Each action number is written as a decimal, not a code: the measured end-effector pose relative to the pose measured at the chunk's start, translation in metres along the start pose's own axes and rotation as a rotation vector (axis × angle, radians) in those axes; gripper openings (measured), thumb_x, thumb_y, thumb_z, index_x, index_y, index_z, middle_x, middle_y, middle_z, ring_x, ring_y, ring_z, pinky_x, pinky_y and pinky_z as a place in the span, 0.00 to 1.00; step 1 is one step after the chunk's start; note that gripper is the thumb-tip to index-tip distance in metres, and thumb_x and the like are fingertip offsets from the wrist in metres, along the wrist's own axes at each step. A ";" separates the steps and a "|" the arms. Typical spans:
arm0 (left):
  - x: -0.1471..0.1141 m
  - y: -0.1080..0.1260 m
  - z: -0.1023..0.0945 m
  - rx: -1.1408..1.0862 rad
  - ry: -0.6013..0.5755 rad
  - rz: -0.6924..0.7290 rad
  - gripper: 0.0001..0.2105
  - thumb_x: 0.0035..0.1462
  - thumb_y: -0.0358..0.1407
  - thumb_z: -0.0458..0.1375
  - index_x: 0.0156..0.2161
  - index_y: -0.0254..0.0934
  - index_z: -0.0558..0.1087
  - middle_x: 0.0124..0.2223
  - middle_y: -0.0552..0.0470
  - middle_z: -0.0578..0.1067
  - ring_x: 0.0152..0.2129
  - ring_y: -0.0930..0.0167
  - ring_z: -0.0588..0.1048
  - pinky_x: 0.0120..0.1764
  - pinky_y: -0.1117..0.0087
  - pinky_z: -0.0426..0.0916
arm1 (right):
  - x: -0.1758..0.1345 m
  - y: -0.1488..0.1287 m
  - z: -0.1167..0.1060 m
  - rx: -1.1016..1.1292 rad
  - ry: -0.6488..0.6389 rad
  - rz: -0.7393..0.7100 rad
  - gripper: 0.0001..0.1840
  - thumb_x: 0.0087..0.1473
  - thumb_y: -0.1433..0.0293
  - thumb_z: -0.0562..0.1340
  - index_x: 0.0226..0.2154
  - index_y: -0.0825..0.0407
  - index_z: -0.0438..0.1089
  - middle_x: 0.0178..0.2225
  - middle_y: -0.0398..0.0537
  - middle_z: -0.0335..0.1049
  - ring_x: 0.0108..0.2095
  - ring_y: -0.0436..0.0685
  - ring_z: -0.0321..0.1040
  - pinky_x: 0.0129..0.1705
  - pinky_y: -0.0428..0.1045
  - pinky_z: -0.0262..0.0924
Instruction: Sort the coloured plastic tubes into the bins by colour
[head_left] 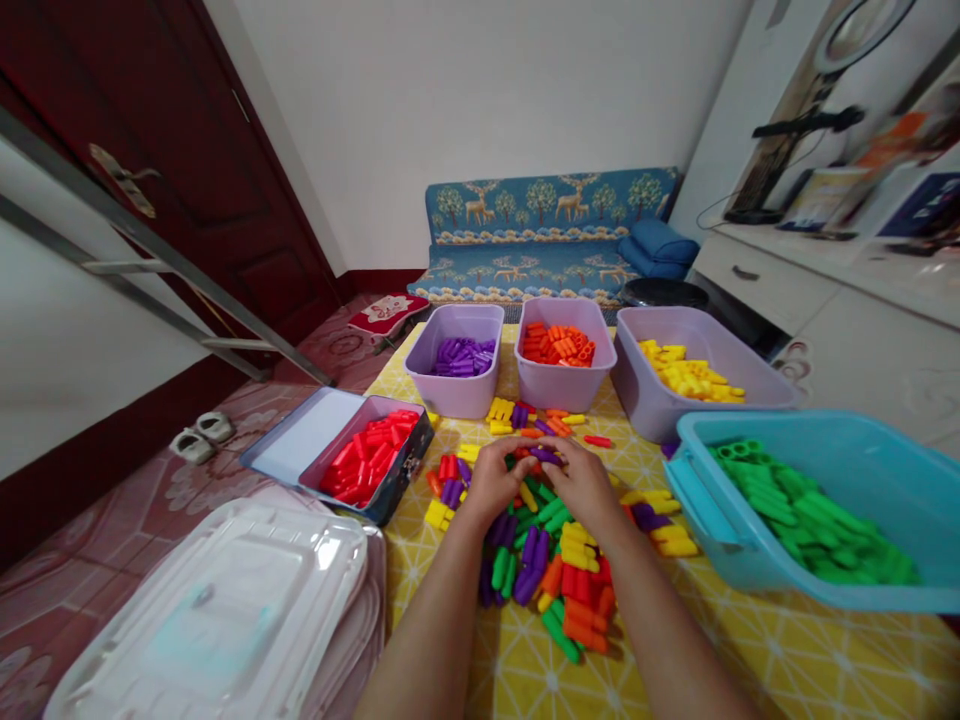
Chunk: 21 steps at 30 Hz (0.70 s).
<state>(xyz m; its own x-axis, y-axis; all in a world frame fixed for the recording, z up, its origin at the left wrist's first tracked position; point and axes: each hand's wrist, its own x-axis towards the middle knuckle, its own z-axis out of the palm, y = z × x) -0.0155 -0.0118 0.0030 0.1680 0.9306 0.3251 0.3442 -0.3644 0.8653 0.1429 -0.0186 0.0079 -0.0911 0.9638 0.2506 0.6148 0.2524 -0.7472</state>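
Note:
My left hand (498, 476) and my right hand (582, 482) meet above a mixed pile of plastic peg-like pieces in the middle of the table. A purple plastic piece (545, 456) is pinched in the fingers of my right hand. The fingers of my left hand are curled close beside it; what they hold is partly hidden, though some red and green shows there. Below and between my forearms lie purple pieces (533, 562), orange pieces (585, 622), green pieces (561, 634) and yellow pieces (577, 545), several stuck together in blocks.
Sorted pieces fill a purple-filled bin (459, 398), an orange-filled bin (564, 390), a yellow-filled bin (637, 385) and a blue bin (701, 490) with green ones. To the left are a hinged case (300, 430) of red pieces and stacked lids (247, 600). A sofa (525, 262) stands behind.

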 end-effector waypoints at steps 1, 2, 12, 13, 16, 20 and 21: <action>0.000 0.000 0.000 -0.008 0.004 0.000 0.12 0.51 0.29 0.60 0.43 0.38 0.77 0.43 0.49 0.79 0.43 0.66 0.75 0.50 0.64 0.68 | 0.000 0.001 0.001 0.044 -0.001 0.006 0.20 0.48 0.74 0.59 0.45 0.48 0.72 0.43 0.50 0.75 0.42 0.60 0.72 0.47 0.57 0.65; 0.000 0.000 0.000 -0.017 0.006 0.001 0.14 0.50 0.28 0.61 0.44 0.38 0.77 0.44 0.49 0.79 0.43 0.66 0.75 0.50 0.64 0.68 | 0.000 0.001 0.002 0.100 0.003 0.018 0.19 0.49 0.73 0.58 0.45 0.48 0.71 0.43 0.49 0.75 0.41 0.59 0.73 0.45 0.56 0.67; 0.000 0.001 0.001 -0.065 0.034 0.007 0.10 0.50 0.29 0.60 0.40 0.36 0.77 0.40 0.49 0.79 0.39 0.67 0.76 0.47 0.65 0.69 | 0.002 -0.002 0.001 0.424 0.069 0.099 0.16 0.49 0.65 0.61 0.41 0.53 0.71 0.37 0.51 0.76 0.35 0.58 0.74 0.38 0.53 0.68; 0.000 0.001 0.001 -0.068 0.038 0.004 0.08 0.52 0.30 0.60 0.38 0.36 0.78 0.39 0.49 0.79 0.38 0.67 0.76 0.46 0.66 0.69 | 0.003 -0.002 0.000 0.421 0.073 0.106 0.15 0.49 0.65 0.61 0.40 0.53 0.71 0.36 0.51 0.76 0.34 0.58 0.74 0.38 0.53 0.68; -0.001 0.003 0.000 -0.096 0.055 -0.031 0.10 0.58 0.37 0.56 0.37 0.35 0.78 0.34 0.49 0.79 0.33 0.68 0.76 0.42 0.67 0.70 | 0.003 -0.003 -0.007 0.404 0.100 0.123 0.14 0.47 0.65 0.62 0.38 0.53 0.73 0.34 0.50 0.77 0.33 0.58 0.74 0.37 0.53 0.68; -0.003 0.007 0.000 -0.169 0.054 -0.061 0.14 0.56 0.40 0.58 0.45 0.35 0.76 0.33 0.50 0.79 0.31 0.69 0.76 0.39 0.68 0.70 | 0.002 -0.006 -0.011 0.400 0.087 0.145 0.14 0.45 0.66 0.64 0.37 0.53 0.72 0.33 0.50 0.76 0.32 0.57 0.73 0.35 0.52 0.68; -0.003 0.008 0.000 -0.175 0.051 -0.052 0.15 0.54 0.39 0.60 0.46 0.36 0.75 0.36 0.49 0.79 0.33 0.68 0.76 0.41 0.68 0.70 | 0.002 -0.007 -0.011 0.398 0.082 0.142 0.14 0.44 0.67 0.64 0.37 0.53 0.71 0.32 0.49 0.76 0.32 0.57 0.73 0.34 0.52 0.68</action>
<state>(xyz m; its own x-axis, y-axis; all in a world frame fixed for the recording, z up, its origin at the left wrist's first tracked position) -0.0134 -0.0172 0.0086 0.1057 0.9503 0.2929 0.1844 -0.3082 0.9333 0.1469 -0.0194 0.0201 0.0450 0.9855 0.1637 0.2649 0.1462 -0.9531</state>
